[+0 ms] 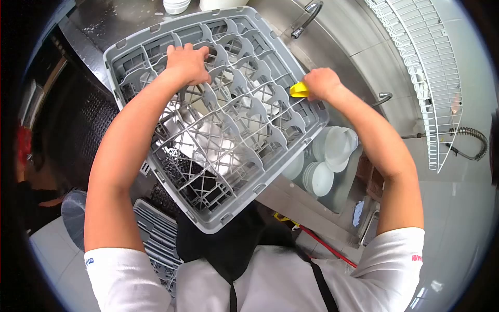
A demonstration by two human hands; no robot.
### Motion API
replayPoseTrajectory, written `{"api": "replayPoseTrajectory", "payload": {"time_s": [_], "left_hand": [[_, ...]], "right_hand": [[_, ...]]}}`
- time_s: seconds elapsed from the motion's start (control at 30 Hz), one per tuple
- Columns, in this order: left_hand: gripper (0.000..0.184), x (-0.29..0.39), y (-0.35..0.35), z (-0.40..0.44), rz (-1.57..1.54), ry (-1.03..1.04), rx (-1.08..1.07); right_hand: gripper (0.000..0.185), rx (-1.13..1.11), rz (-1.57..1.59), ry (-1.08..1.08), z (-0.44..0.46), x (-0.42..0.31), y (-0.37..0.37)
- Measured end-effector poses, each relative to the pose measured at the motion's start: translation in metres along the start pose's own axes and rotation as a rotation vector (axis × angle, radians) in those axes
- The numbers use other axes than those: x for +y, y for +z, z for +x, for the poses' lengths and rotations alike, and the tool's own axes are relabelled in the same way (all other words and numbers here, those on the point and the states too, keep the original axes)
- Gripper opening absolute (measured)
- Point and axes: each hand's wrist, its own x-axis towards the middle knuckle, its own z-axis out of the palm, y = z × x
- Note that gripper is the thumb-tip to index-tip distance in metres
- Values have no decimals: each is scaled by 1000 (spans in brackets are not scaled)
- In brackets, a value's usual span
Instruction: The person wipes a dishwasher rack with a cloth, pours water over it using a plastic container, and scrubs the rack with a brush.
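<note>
A grey plastic dishwasher rack (283,132) with a grid of compartments is tilted up in front of me. My left hand (188,65) is on its grid, with the fingers curled over the dividers toward the far left. At the rack's right side, my right hand (321,84) is closed around a bright yellow object (299,90) that sticks out beside the rim. Its exact kind I cannot make out. Through the grid show white dishes (200,138), partly covered by the dividers.
Stacked white bowls and plates (318,178) stand in the sink (340,195) at right. Behind are a tap (306,21) and white bowls (176,6). A white wire shelf (418,47) hangs at upper right, near a coiled hose (473,143). More grey racks (156,223) lie low left.
</note>
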Motion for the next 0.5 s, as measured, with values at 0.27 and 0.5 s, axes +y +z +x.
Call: {"api": "replayPoseTrajectory", "payload": {"time_s": [0.27,0.5], "left_hand": [[73,4,-1,1,29,-33,-20],[72,-2,5,4,-5,-17,-9]], "right_hand": [[32,89,99,-9,-9,10,20],[28,95,57,65,0,-2,14]]}}
